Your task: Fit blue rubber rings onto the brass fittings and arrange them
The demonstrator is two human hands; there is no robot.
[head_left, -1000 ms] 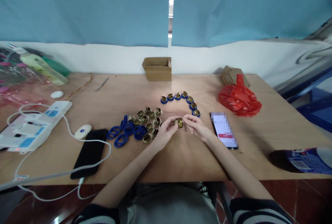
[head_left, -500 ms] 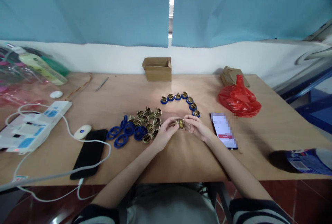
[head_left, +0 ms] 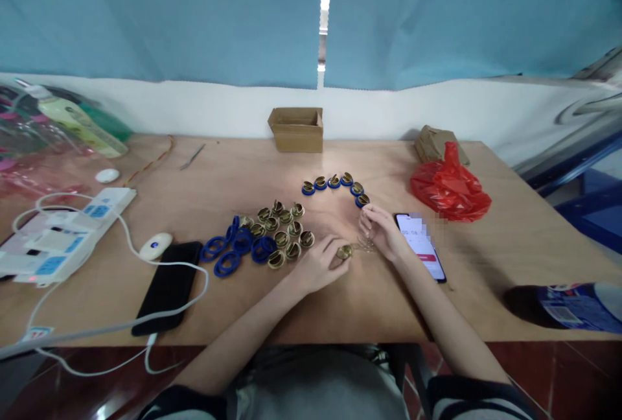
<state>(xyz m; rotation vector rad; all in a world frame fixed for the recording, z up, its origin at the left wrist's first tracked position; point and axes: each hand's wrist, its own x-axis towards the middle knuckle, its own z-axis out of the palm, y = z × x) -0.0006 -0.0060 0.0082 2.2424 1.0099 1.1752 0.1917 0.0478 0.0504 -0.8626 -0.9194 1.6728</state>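
Observation:
Between the fingertips of my left hand (head_left: 321,266) is a round brass-coloured metal piece (head_left: 345,251), held just above the table. My right hand (head_left: 383,229) has its fingers pinched together on thin wiry strands (head_left: 364,244), which run down toward that piece. Left of my hands lies a cluster of similar brass-coloured pieces (head_left: 294,229), and beside them a pile of blue rings (head_left: 227,263). Beyond my right hand, several brass-coloured pieces seated in blue rings (head_left: 334,181) form a curved row, its near end partly hidden by my fingers.
On the right are a phone with a lit screen (head_left: 427,255), a red plastic bag (head_left: 449,186) and a dark bottle (head_left: 564,306) lying down. A cardboard box (head_left: 297,138) stands at the back. A black phone (head_left: 168,290), cables and a power strip (head_left: 72,232) occupy the left.
My hands have drawn apart: the left toward me with the brass-coloured piece, the right a little to the right and upward. Thin strands now show between them.

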